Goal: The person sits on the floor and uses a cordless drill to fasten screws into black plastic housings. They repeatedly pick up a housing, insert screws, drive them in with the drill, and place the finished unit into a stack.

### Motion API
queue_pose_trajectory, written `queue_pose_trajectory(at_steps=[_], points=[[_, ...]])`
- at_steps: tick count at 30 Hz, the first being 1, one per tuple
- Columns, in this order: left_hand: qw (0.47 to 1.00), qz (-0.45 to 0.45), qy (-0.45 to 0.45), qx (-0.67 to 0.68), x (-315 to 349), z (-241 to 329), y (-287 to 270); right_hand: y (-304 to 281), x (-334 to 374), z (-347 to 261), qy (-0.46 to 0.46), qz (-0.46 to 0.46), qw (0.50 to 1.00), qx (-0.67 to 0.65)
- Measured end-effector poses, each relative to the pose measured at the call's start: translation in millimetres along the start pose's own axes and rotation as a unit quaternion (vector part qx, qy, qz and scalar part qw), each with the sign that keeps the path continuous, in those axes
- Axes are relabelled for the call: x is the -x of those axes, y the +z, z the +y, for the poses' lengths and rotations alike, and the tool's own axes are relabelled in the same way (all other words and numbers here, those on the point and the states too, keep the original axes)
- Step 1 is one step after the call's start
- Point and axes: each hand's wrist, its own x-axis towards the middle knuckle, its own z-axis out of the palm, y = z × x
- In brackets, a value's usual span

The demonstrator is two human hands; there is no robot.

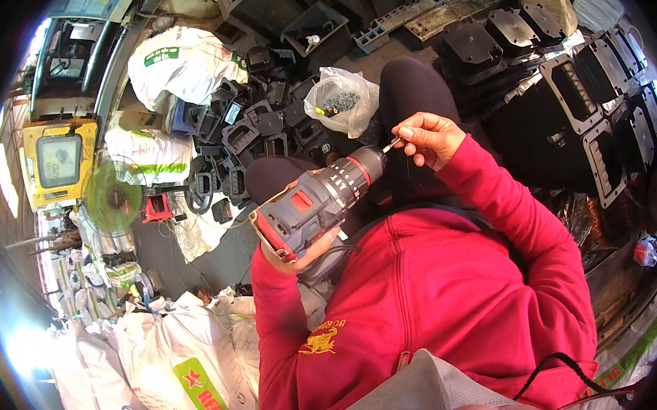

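My left hand is wrapped around a grey and red cordless drill, whose chuck faces up and to the right over my lap. At the chuck's tip, the fingers of my right hand pinch a small metal piece; whether it is a bit or a screw I cannot tell. Just beyond the drill, a clear plastic bag lies open with many small metal screws inside. Many black plastic frames are heaped to the left of the bag.
Black plates and slotted frames stand in rows at the right. A black bin sits at the back. Left are a green fan, a yellow-framed screen and a stuffed white sack. More white sacks fill the near left.
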Motion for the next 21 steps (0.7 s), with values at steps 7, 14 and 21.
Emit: queue_pose_trajectory(at_steps=[7,14,21], points=[[0.999,0.013,0.045,-0.009,4.9,-12.0,-6.2,-14.8,0.9,-10.1,-0.056,0.02,0.988,0.145],[0.999,0.027,0.026,-0.005,8.4,-19.4,-11.0,-67.9,-53.5,-36.4,-0.066,0.097,0.781,0.613],[0.999,0.023,0.048,0.001,10.7,-33.3,-8.8,-42.9,-40.7,-33.4,0.091,-0.079,0.612,0.781]])
